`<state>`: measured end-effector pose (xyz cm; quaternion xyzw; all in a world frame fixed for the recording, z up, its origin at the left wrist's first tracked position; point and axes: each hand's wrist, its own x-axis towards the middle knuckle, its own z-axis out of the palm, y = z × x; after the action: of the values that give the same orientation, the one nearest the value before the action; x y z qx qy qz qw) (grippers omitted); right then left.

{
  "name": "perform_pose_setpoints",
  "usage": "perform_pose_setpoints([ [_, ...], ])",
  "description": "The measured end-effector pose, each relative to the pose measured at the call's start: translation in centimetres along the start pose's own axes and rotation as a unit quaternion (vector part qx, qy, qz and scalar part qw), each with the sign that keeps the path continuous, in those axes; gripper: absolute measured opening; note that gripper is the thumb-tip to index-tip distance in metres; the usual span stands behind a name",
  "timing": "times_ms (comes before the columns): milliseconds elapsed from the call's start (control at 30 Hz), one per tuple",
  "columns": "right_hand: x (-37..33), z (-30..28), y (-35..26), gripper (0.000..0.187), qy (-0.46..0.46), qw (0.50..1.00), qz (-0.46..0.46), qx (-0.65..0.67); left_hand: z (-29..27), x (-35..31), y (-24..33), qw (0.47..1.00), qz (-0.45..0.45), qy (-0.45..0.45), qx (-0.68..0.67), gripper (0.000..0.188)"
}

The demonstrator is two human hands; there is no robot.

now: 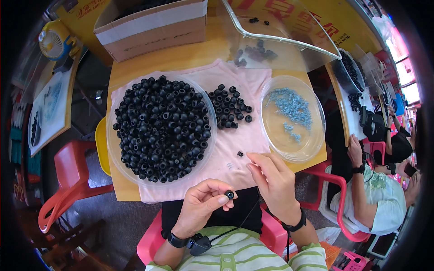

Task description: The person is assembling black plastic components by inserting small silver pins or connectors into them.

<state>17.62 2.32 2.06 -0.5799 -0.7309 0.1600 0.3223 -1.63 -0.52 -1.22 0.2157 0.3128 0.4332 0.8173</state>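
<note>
My left hand (203, 205) pinches a small black round hollow part (229, 194) between thumb and fingertips; a pale bluish spot shows in its opening. To the right, my right hand (274, 180) hovers over the cloth with thumb and index finger slightly apart, and I see nothing between them. Just beyond its index fingertip lies a single small black piece (240, 154). A large clear round tray (214, 131) heaped with black hollow parts (160, 128) stands at the left. More loose black parts (229, 106) lie beside it on the pink cloth (239, 176).
A clear round dish (289, 156) holding small light-blue pieces (291, 108) is at the right. Behind stand a cardboard box (153, 38) and a clear plastic bin (280, 36). Red chairs (74, 169) flank the wooden table (129, 192); another person (375, 198) sits at the right.
</note>
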Motion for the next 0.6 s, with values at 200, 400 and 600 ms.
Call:
perform_pose_setpoints([
  [200,1.0,2.3,0.6,0.021,-0.051,0.996,-0.026,-0.068,-0.2,-0.3,0.1,0.999,0.018,-0.027,0.005,0.017],
  [400,1.4,2.2,0.5,0.012,-0.067,0.997,0.041,-0.026,-0.4,-0.5,-0.1,0.996,0.026,-0.056,-0.066,0.015],
  [600,2.1,1.6,0.8,0.012,-0.093,0.994,0.062,0.017,0.1,-1.0,0.0,0.994,0.013,-0.061,-0.087,0.014],
])
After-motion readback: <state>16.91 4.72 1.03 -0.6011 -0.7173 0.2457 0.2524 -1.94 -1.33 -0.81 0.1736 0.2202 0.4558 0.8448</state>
